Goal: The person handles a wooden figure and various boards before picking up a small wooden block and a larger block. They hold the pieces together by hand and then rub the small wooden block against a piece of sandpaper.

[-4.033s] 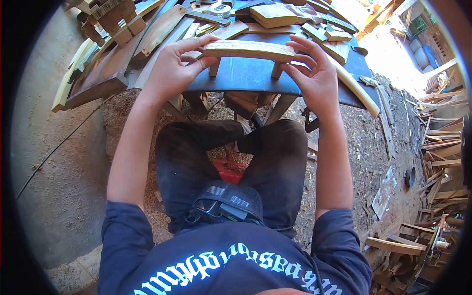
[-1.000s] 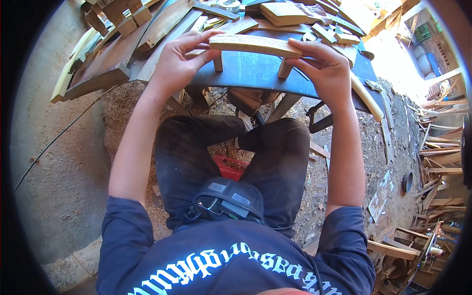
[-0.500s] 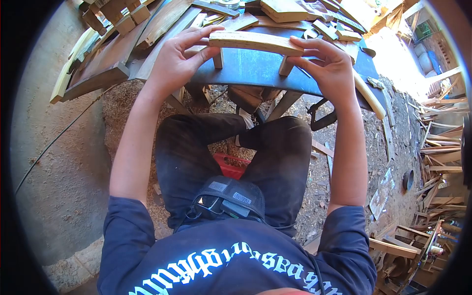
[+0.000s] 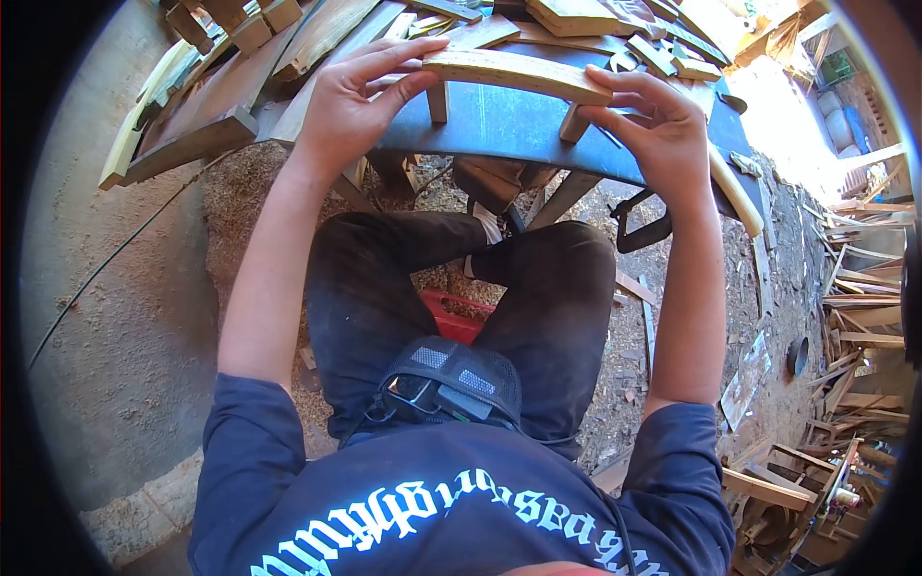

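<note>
A pale, gently curved wooden piece spans between my two hands above the dark blue bench top. My left hand pinches its left end, fingertips along the top edge and thumb just below. At the other end, my right hand grips it between thumb and fingers. Two short wooden uprights, one on the left and one on the right, show beneath the curved piece near its ends. Whether they are joined to it cannot be made out.
The blue bench top has scrap boards piled at its back. Long planks lie at the left, and a C-shaped clamp hangs below the front edge. Wood offcuts are heaped at far right; shavings cover the floor.
The view has shifted slightly, so the curved piece and bench appear a little higher and further right. Both hands stay at the ends of the curved piece.
</note>
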Action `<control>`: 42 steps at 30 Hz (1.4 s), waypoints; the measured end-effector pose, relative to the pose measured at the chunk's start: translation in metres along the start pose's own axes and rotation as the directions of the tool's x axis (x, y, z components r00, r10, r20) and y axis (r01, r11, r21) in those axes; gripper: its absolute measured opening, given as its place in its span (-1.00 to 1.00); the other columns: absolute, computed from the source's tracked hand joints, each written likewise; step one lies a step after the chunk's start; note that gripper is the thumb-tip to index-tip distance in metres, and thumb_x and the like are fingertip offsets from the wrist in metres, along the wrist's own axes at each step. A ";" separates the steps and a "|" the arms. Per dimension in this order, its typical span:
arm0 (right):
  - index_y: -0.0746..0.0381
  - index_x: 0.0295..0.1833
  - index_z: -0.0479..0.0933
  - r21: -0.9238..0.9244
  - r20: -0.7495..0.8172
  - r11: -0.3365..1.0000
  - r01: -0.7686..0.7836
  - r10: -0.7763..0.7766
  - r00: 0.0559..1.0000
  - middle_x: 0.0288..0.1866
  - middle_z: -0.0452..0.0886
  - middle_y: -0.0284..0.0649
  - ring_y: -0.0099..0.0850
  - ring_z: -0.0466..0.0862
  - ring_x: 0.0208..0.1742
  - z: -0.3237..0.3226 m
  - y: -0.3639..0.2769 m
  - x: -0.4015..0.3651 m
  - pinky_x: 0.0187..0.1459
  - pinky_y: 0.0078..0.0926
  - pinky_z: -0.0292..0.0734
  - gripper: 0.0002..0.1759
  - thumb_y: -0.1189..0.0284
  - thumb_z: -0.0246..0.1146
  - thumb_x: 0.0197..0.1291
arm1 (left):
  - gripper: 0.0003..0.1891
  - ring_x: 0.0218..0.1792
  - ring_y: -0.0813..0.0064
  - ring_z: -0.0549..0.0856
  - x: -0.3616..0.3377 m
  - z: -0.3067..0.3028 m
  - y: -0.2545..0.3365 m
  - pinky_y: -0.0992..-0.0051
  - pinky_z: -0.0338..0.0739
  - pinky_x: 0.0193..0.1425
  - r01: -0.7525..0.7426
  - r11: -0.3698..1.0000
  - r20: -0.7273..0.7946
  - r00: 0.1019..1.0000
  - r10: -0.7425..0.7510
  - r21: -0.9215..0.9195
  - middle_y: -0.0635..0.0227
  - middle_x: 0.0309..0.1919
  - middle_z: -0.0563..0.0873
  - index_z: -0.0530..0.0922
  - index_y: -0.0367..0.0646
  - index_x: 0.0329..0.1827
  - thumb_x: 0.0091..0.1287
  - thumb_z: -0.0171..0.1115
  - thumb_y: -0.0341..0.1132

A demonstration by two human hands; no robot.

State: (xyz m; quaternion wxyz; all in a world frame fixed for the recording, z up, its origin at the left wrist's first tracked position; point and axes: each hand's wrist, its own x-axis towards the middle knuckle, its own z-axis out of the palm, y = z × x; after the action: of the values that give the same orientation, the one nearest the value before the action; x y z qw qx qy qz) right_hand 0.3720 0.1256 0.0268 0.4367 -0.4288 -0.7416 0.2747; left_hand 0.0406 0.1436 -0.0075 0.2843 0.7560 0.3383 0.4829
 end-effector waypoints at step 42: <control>0.39 0.17 0.72 0.648 0.236 0.734 -0.202 0.059 0.970 -0.02 0.83 -0.15 -0.50 0.80 0.05 0.060 -0.086 -0.013 0.19 -0.52 0.71 -0.70 0.64 0.43 0.34 | -0.46 0.51 -0.17 0.48 -0.046 0.013 0.056 0.05 0.64 0.49 -0.024 0.404 -0.082 0.988 -0.127 -0.915 0.13 0.45 0.53 0.32 -0.19 0.62 0.61 0.15 -0.44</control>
State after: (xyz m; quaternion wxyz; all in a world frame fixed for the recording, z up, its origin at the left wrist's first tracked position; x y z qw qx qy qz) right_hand 0.2884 0.0707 0.0606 0.4641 -0.2655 -0.6020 0.5931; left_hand 0.0518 0.0718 0.0054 0.6410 0.4321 0.0624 0.6313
